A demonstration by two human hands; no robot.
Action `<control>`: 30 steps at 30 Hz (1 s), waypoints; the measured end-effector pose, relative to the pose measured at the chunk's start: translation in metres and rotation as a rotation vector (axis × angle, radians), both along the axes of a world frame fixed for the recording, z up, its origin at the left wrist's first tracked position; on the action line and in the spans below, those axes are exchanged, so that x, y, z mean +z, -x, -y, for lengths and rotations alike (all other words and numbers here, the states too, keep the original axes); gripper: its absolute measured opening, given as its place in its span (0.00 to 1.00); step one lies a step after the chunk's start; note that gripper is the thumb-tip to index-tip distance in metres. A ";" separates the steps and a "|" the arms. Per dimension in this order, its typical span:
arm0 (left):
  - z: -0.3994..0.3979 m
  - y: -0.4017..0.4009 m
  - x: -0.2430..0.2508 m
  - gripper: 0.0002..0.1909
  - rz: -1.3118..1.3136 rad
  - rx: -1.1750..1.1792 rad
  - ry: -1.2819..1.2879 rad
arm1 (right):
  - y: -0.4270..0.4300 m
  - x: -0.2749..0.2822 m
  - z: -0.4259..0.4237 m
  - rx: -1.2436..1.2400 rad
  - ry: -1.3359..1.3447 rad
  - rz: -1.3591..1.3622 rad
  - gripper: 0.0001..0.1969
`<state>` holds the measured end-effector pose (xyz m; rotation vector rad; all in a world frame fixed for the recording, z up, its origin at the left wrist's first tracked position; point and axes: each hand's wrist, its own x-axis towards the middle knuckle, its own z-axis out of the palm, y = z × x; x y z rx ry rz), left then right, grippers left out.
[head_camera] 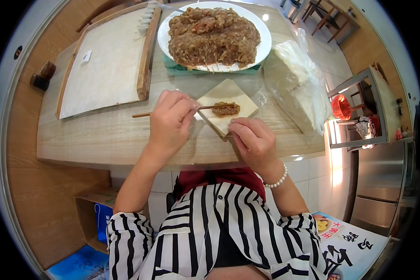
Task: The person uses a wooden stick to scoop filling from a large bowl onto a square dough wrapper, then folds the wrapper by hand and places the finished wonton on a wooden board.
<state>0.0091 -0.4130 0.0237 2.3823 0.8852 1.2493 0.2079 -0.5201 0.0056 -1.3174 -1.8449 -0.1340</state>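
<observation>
My left hand (171,119) grips a thin wooden chopstick (206,107), whose far end lies across a dab of minced filling (225,112). That dab sits in the middle of a square dough wrapper (228,90), apparently the top one of a stack, turned with one corner towards me. At its near right edge, the fingertips of my right hand (254,140) pinch the wrapper close to the near corner. Beyond the wrappers stands a white plate (266,38) heaped with minced meat filling (213,38).
A wood-framed board (105,77) lies left, holding a small white piece (86,57) and a row of wrapped dumplings (146,21). A clear plastic bag (297,84) of pale dough sheets stands right. Green material (175,68) lies under the plate. The table edge (91,164) is near my body.
</observation>
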 end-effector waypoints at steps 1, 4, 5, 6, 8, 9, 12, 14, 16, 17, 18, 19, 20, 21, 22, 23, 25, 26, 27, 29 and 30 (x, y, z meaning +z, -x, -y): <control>0.002 0.001 0.000 0.08 -0.042 -0.028 0.000 | 0.000 -0.001 0.001 0.003 0.000 -0.019 0.12; 0.004 0.006 -0.005 0.09 -0.095 -0.062 -0.003 | 0.002 -0.002 0.002 0.013 0.005 -0.058 0.13; 0.004 0.007 -0.008 0.09 -0.103 -0.070 -0.006 | 0.003 -0.002 0.003 0.018 0.011 -0.074 0.14; 0.004 0.007 -0.010 0.09 -0.105 -0.071 -0.004 | 0.004 -0.003 0.004 0.017 0.012 -0.077 0.14; 0.002 0.008 -0.013 0.09 -0.133 -0.053 -0.029 | 0.005 -0.005 0.005 0.007 0.014 -0.088 0.15; 0.002 0.008 -0.012 0.09 -0.133 -0.055 -0.030 | 0.005 -0.006 0.006 0.004 0.014 -0.089 0.15; 0.002 0.012 -0.013 0.07 -0.239 -0.060 -0.076 | 0.005 -0.009 0.006 -0.003 0.027 -0.102 0.16; 0.003 0.016 -0.012 0.06 -0.274 -0.125 -0.047 | 0.006 -0.010 0.005 -0.016 0.011 -0.118 0.15; 0.002 0.020 -0.010 0.04 -0.305 -0.156 -0.012 | 0.007 -0.010 0.005 -0.016 0.004 -0.126 0.14; 0.000 0.022 -0.009 0.02 -0.328 -0.186 0.020 | 0.007 -0.010 0.005 -0.018 -0.006 -0.126 0.14; -0.002 0.023 -0.008 0.02 -0.327 -0.187 0.020 | 0.007 -0.010 0.005 -0.019 -0.006 -0.126 0.14; -0.005 0.025 -0.006 0.02 -0.351 -0.214 0.293 | 0.007 -0.010 0.005 -0.019 -0.005 -0.128 0.13; -0.008 0.025 -0.002 0.04 -0.370 -0.237 0.565 | 0.007 -0.010 0.004 -0.018 -0.006 -0.131 0.13; -0.010 0.024 0.004 0.04 -0.369 -0.237 0.562 | 0.007 -0.009 0.004 -0.017 -0.009 -0.130 0.13; -0.012 0.024 0.014 0.05 -0.245 -0.255 0.777 | 0.007 -0.008 0.005 -0.012 -0.003 -0.126 0.13; -0.015 0.022 0.024 0.06 -0.115 -0.272 0.989 | 0.007 -0.007 0.004 -0.007 0.002 -0.123 0.12; -0.021 0.011 0.042 0.05 -0.037 -0.229 0.753 | 0.007 -0.003 0.003 -0.006 0.007 -0.127 0.12; -0.024 0.002 0.050 0.04 0.039 -0.184 0.516 | 0.007 -0.002 0.003 -0.004 0.012 -0.131 0.12; -0.026 -0.006 0.057 0.04 0.043 -0.179 0.516 | 0.007 -0.002 0.001 0.001 0.012 -0.129 0.12; -0.032 -0.021 0.066 0.03 -0.038 0.053 -0.192 | 0.008 -0.001 -0.002 -0.013 -0.011 -0.109 0.11; -0.037 -0.019 0.066 0.03 -0.037 0.057 -0.191 | 0.009 0.001 -0.003 -0.009 -0.010 -0.107 0.11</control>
